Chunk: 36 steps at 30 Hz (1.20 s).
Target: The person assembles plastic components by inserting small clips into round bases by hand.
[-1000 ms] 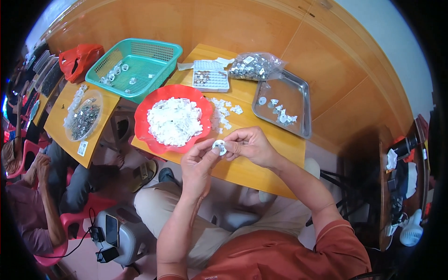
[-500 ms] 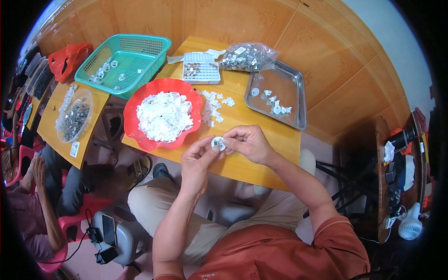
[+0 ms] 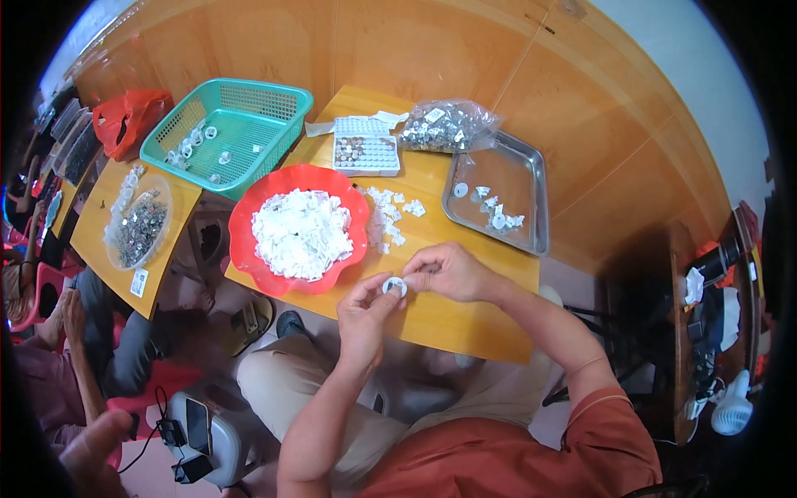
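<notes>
The thumb and fingers of the left hand (image 3: pixel 361 322) are pinched around a small white disc (image 3: pixel 395 287), round and flat, with a dark piece at its middle. The right hand (image 3: pixel 452 272) is bent close at the right edge of this disc, its thumb near the forefinger; I cannot tell whether these fingertips grip something. The disc is held above the near edge of a smooth yellow wooden table (image 3: pixel 473 328). Further to the left stands a glossy red bowl (image 3: pixel 238 249) with a wavy rim, heaped with thin white pieces (image 3: pixel 300 232), which look light and angular. Similar loose bits (image 3: pixel 384 217) lie scattered beside it. Behind them is a pale box (image 3: pixel 365 158) with small round hollows, some filled with brownish round parts. Next to it, a wrinkled transparent bag (image 3: pixel 444 126) bulges with shiny metallic parts. It touches a rectangular tray (image 3: pixel 538 241) of grey metal, in which a few white parts lie. On the left side is a green plastic basket (image 3: pixel 202 189), with perforated walls and white ring-like parts inside.
</notes>
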{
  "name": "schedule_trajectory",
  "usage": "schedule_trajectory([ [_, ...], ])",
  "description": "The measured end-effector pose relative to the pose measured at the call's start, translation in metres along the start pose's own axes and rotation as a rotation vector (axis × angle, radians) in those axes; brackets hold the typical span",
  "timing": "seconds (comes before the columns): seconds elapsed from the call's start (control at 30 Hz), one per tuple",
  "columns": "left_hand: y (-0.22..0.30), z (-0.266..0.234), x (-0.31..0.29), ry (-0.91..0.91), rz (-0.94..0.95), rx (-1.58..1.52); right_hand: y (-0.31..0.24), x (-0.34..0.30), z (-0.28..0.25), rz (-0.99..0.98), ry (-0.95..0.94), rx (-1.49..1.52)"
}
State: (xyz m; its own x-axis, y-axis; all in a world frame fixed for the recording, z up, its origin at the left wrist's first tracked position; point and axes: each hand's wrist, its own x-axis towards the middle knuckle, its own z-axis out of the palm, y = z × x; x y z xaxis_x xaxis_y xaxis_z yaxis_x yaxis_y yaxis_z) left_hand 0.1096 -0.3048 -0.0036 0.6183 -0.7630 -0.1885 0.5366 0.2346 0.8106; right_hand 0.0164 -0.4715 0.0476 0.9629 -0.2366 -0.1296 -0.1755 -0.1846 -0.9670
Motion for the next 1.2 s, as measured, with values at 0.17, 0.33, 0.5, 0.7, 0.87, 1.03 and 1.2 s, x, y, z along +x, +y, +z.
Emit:
schedule_trajectory([
  [0.17, 0.0, 0.006, 0.001, 0.014, -0.053, 0.092, -0.023, 0.053, -0.057, -0.016, 0.263, -0.511],
  [0.33, -0.006, 0.01, 0.005, -0.025, -0.044, 0.252, -0.026, 0.121, -0.106, -0.122, 0.327, -0.802],
  [0.5, -0.009, 0.009, 0.006, -0.045, -0.054, 0.319, -0.011, 0.185, -0.113, -0.283, 0.311, -1.118],
  [0.7, -0.013, 0.012, 0.008, -0.053, -0.02, 0.259, -0.002, 0.215, -0.115, 0.099, 0.228, -1.288],
  [0.87, -0.012, 0.011, 0.008, -0.068, -0.043, 0.257, 0.006, 0.215, -0.111, -0.015, 0.327, -1.154],
  [1.03, -0.018, 0.011, 0.011, -0.057, -0.056, 0.222, 0.015, 0.208, -0.118, -0.118, 0.336, -1.086],
  [1.2, -0.019, 0.01, 0.01, -0.049, -0.031, 0.199, 0.019, 0.204, -0.119, -0.165, 0.333, -1.001],
])
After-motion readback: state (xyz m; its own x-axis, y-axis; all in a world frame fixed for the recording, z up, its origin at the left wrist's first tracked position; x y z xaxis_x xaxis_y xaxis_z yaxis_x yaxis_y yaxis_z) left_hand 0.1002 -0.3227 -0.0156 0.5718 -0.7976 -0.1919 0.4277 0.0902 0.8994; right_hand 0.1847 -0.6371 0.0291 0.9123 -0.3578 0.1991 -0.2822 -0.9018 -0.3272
